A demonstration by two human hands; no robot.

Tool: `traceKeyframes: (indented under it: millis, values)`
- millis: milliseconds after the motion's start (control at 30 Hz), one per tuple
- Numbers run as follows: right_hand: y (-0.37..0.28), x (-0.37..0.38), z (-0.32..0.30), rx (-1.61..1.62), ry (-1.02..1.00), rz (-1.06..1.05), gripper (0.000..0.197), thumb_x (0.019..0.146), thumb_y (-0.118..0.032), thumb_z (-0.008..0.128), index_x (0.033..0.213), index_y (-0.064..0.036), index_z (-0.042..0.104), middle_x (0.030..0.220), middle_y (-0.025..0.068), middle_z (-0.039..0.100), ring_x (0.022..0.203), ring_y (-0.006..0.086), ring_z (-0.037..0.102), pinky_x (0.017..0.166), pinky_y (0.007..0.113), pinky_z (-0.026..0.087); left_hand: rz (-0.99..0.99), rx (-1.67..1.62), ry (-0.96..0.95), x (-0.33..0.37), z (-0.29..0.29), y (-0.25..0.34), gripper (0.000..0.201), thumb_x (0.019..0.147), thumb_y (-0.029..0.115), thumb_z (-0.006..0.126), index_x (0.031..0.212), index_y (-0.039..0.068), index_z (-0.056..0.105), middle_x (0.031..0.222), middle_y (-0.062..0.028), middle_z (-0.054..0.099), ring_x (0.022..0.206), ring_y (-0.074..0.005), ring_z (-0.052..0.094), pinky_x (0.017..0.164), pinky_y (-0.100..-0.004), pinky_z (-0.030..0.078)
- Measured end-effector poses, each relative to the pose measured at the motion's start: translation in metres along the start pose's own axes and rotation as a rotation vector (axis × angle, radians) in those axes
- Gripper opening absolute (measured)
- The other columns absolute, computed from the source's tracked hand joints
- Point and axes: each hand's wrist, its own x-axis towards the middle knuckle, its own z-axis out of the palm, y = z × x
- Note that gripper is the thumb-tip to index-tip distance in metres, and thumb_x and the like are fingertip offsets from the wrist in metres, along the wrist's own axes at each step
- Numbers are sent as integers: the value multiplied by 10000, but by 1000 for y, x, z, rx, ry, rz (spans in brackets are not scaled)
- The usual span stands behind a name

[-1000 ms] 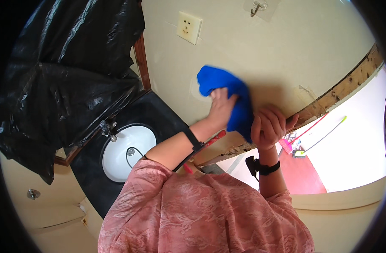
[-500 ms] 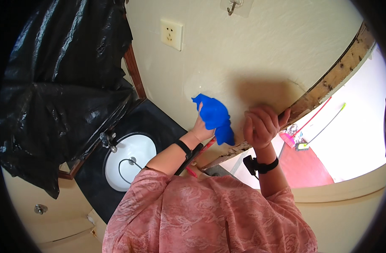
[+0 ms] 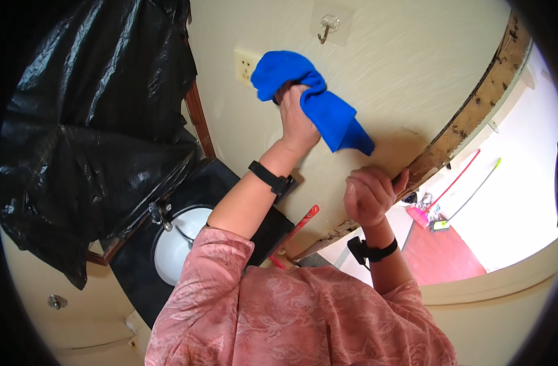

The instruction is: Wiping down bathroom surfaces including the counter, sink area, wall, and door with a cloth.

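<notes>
Pale wall (image 3: pixel 407 67) backs blue cloth (image 3: pixel 328 114) in left hand (image 3: pixel 297 125).

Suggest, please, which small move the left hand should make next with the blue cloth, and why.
I would probably slide the left hand with the blue cloth slightly rightward along the wall. In this view the cloth overlaps part of the socket, and I cannot tell whether it is damp; plain wall shows toward the wooden edge.
</notes>
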Motion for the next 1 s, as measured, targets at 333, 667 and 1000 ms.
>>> traceKeyframes:
  millis: [333, 667, 1000]
  values:
    - [1, -1, 1, 16, 26, 9, 66, 781, -159, 712, 735, -149, 666, 812, -31, 698, 775, 179, 691, 1231, 531, 104, 87, 47, -358, -95, -10, 25, 348, 845, 257, 736, 1103, 33, 670, 1143, -201, 656, 1125, -388, 585, 986, -511, 430]
    - [2, -12, 4, -60, 126, 65, 124, 741, -159, 726, 854, -208, 741, 1122, 15, 673, 1029, 237, 617, 1164, 492, 277, 377, -144, -196, 60, 16, 88, 311, 803, 178, 737, 1091, 75, 679, 1125, -138, 670, 1045, -389, 615, 918, -490, 451]
    - [7, -19, 8, -44, 65, 24, 107, 758, -87, 694, 837, -156, 715, 852, 23, 703, 834, 250, 670, 1129, 514, 304, 205, -138, -308, 6, 7, 50, 337, 797, 255, 776, 1078, 89, 691, 1031, -120, 687, 981, -387, 639, 862, -472, 484]
